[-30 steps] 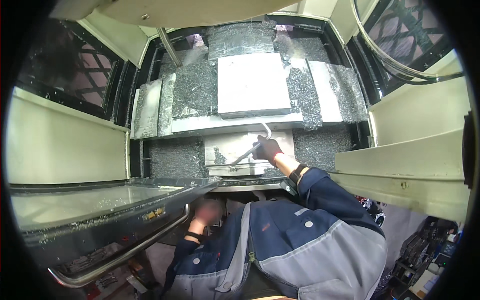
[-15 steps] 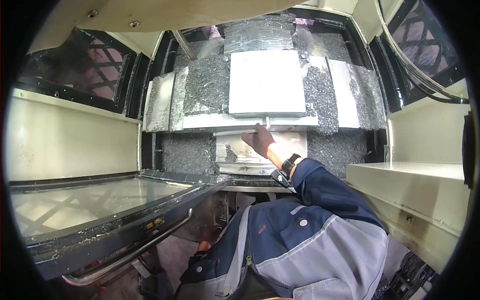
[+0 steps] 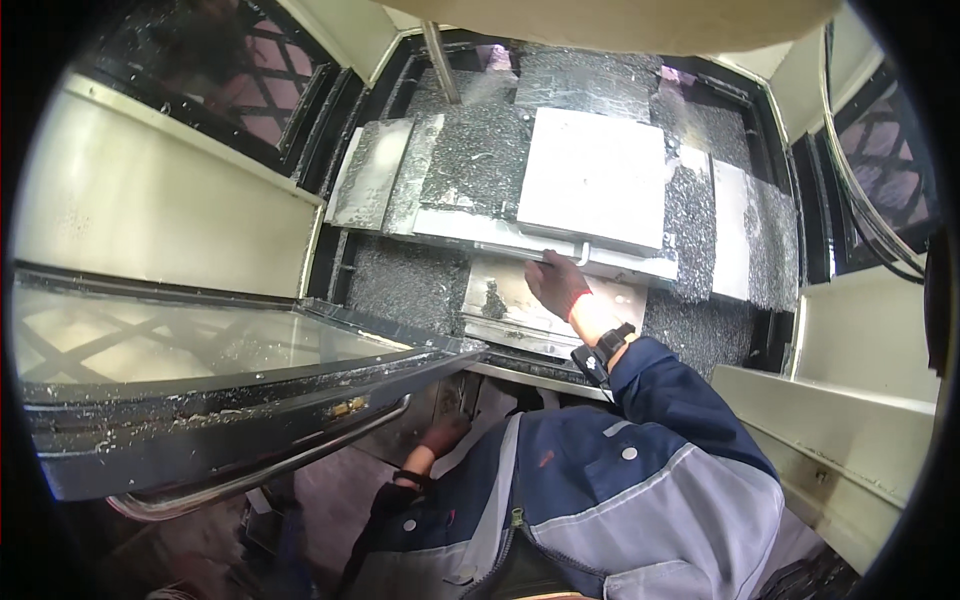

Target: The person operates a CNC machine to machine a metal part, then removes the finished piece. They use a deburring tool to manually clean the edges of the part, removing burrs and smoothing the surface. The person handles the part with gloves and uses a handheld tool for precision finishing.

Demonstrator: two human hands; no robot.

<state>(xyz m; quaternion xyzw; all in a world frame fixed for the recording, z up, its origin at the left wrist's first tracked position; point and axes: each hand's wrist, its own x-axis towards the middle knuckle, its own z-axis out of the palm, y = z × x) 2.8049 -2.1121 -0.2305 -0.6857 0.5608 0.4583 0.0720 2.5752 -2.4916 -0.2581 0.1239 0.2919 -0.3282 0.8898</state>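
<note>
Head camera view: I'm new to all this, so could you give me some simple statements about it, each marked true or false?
1. The right hand wears a dark glove. True.
2. The left hand rests on the pale block. False: the left hand is low beside the person's body, away from the pale block.
3. The bent rod is by the right hand's fingertips. True.
4. Metal chips lie on only one side of the block. False: metal chips lie on both its left and right.

The machine bed (image 3: 455,223) before me carries a pale, squarish block (image 3: 592,180) around its middle. Grey metal chips (image 3: 475,170) spread thickly to the block's left, with more on its right; a bent metal rod (image 3: 586,253) runs along the near edge.
</note>
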